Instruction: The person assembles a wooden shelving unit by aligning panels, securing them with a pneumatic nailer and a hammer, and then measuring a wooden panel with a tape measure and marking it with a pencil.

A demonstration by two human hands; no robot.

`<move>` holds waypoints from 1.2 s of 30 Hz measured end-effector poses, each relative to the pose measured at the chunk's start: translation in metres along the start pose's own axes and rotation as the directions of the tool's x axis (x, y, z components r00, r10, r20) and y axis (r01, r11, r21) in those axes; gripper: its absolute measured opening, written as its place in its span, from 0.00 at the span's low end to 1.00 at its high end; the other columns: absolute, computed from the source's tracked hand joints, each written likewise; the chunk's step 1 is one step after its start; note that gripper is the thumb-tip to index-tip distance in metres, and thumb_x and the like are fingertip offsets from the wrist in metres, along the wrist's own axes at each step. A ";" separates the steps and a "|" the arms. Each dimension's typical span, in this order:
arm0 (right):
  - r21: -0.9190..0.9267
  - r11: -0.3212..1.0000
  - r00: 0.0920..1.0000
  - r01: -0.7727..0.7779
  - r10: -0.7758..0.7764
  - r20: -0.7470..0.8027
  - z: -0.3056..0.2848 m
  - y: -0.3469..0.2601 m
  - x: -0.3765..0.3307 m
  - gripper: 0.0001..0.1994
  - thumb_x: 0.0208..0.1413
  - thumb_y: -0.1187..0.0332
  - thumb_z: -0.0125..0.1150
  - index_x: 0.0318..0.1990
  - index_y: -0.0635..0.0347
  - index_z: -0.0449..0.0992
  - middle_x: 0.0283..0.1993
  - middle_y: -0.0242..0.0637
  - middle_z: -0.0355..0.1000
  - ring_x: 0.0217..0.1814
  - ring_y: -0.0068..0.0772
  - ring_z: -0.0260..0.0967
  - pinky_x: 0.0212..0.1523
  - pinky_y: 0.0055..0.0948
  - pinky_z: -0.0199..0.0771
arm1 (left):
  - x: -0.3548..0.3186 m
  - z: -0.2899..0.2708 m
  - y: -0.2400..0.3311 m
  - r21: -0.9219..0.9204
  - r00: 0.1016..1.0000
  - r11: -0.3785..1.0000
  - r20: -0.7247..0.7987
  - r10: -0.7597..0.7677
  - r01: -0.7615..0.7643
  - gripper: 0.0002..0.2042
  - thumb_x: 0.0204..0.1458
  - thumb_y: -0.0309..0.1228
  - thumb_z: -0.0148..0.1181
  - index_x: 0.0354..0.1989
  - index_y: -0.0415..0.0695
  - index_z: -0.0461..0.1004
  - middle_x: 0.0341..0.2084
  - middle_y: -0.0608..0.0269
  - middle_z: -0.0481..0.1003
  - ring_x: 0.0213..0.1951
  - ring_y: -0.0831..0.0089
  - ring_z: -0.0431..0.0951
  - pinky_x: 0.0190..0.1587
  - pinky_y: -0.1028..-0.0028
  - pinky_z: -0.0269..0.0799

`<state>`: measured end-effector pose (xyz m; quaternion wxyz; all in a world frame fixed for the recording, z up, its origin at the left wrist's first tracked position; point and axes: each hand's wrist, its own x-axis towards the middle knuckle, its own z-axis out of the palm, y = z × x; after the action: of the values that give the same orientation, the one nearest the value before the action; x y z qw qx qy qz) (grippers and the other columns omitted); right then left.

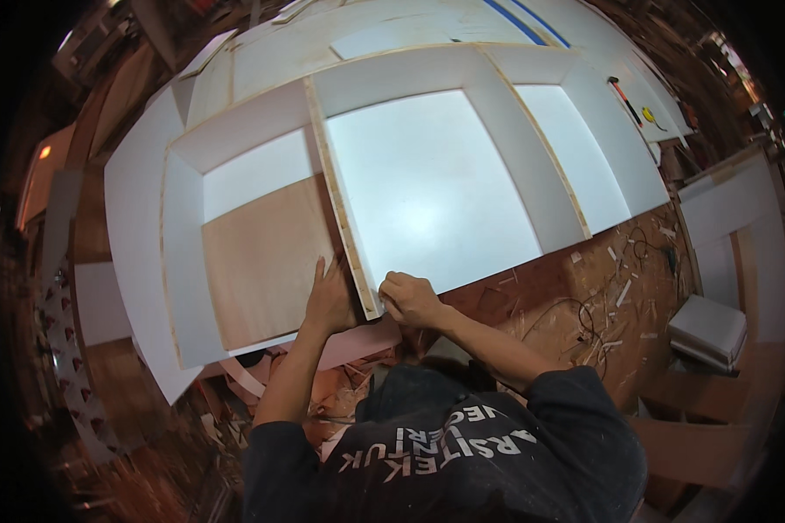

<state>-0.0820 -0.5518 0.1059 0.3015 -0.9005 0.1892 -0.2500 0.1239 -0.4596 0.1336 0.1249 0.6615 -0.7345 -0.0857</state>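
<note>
Cabinet (516,157) of smooth white panels: where does it lie?

Across the middle of the frame, with three rectangular compartments (427,192) facing upward. The left one contains a brown wooden board (266,261).

And the grip?

The left hand (330,301) has fingers nearly straight, slightly apart, beside the pale-edged divider (338,200). The right hand's (412,299) are curled at its lower end; whether they grip something, I cannot tell.
</note>
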 end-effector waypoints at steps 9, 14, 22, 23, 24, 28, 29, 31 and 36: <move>-0.075 0.991 0.992 0.113 -0.109 0.063 -0.005 0.000 -0.017 0.09 0.49 0.70 0.64 0.36 0.59 0.72 0.38 0.41 0.68 0.41 0.46 0.72 0.37 0.43 0.77 | 0.008 -0.012 0.014 0.052 0.993 0.994 -0.076 0.096 -0.092 0.28 0.33 0.52 0.77 0.44 0.53 0.82 0.43 0.64 0.80 0.53 0.56 0.75 0.62 0.45 0.58; -0.067 0.997 0.999 0.032 -0.032 0.004 -0.067 -0.027 -0.032 0.14 0.51 0.71 0.65 0.47 0.58 0.76 0.43 0.41 0.71 0.43 0.43 0.76 0.36 0.41 0.80 | 0.010 -0.019 0.021 -0.050 0.996 0.998 0.081 0.044 -0.040 0.28 0.36 0.49 0.74 0.49 0.56 0.82 0.50 0.66 0.80 0.60 0.58 0.72 0.68 0.43 0.50; -0.532 0.847 0.778 0.024 -0.349 -0.522 -0.410 0.037 -0.098 0.16 0.47 0.79 0.66 0.46 0.64 0.79 0.42 0.45 0.78 0.39 0.42 0.79 0.37 0.37 0.80 | -0.045 0.022 0.051 0.219 0.905 0.878 -0.098 -0.413 0.425 0.44 0.43 0.54 0.73 0.68 0.47 0.65 0.69 0.50 0.63 0.70 0.47 0.61 0.73 0.47 0.49; -0.488 0.870 0.746 -0.076 -0.275 -0.607 -0.456 0.065 -0.105 0.14 0.51 0.80 0.65 0.46 0.65 0.79 0.42 0.46 0.78 0.41 0.47 0.77 0.42 0.39 0.78 | -0.049 0.037 0.062 0.239 0.817 0.782 -0.180 -0.547 0.576 0.48 0.43 0.55 0.73 0.71 0.44 0.61 0.71 0.47 0.59 0.71 0.45 0.58 0.73 0.48 0.49; -0.475 0.854 0.716 -0.213 -0.194 -0.670 -0.506 0.100 -0.112 0.11 0.55 0.79 0.63 0.46 0.65 0.79 0.42 0.45 0.78 0.39 0.44 0.76 0.43 0.34 0.77 | -0.062 0.049 0.081 0.106 0.689 0.691 -0.277 -0.670 0.715 0.54 0.41 0.53 0.75 0.73 0.38 0.55 0.72 0.39 0.55 0.71 0.40 0.56 0.72 0.51 0.53; -0.180 0.884 0.641 -0.431 0.160 -0.750 -0.645 0.317 -0.125 0.12 0.62 0.70 0.61 0.49 0.67 0.78 0.43 0.45 0.78 0.41 0.34 0.76 0.43 0.31 0.75 | -0.055 0.135 0.162 -0.146 0.212 0.389 -0.643 -0.736 0.910 0.51 0.39 0.53 0.76 0.70 0.39 0.60 0.70 0.41 0.60 0.68 0.42 0.62 0.70 0.53 0.58; -0.191 0.816 0.642 -0.546 0.260 -0.721 -0.673 0.383 -0.125 0.14 0.62 0.67 0.61 0.50 0.67 0.78 0.44 0.46 0.79 0.43 0.37 0.77 0.45 0.32 0.75 | -0.046 0.161 0.189 -0.196 0.094 0.299 -0.673 -0.734 0.934 0.49 0.39 0.53 0.76 0.69 0.40 0.64 0.68 0.42 0.63 0.67 0.44 0.65 0.69 0.53 0.58; -0.246 0.702 0.647 -0.668 0.384 -0.659 -0.708 0.511 -0.134 0.17 0.63 0.63 0.60 0.53 0.68 0.77 0.49 0.51 0.78 0.50 0.45 0.77 0.52 0.36 0.75 | -0.037 0.203 0.250 -0.363 0.087 0.109 -0.075 -0.993 0.926 0.50 0.44 0.52 0.75 0.70 0.33 0.58 0.69 0.38 0.59 0.68 0.47 0.63 0.69 0.55 0.60; -0.267 0.641 0.622 -0.720 0.425 -0.657 -0.744 0.729 -0.146 0.24 0.65 0.62 0.55 0.63 0.69 0.68 0.65 0.60 0.66 0.68 0.58 0.65 0.67 0.43 0.64 | -0.031 0.252 0.365 0.044 0.077 0.156 0.721 -0.688 0.987 0.45 0.50 0.53 0.72 0.67 0.31 0.64 0.64 0.39 0.67 0.62 0.52 0.72 0.61 0.60 0.72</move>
<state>-0.7580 -1.3576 0.1076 0.0531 -0.7219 0.6126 -0.3176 -0.2948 -0.3984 -0.0026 -0.0354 0.8457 -0.1284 -0.5168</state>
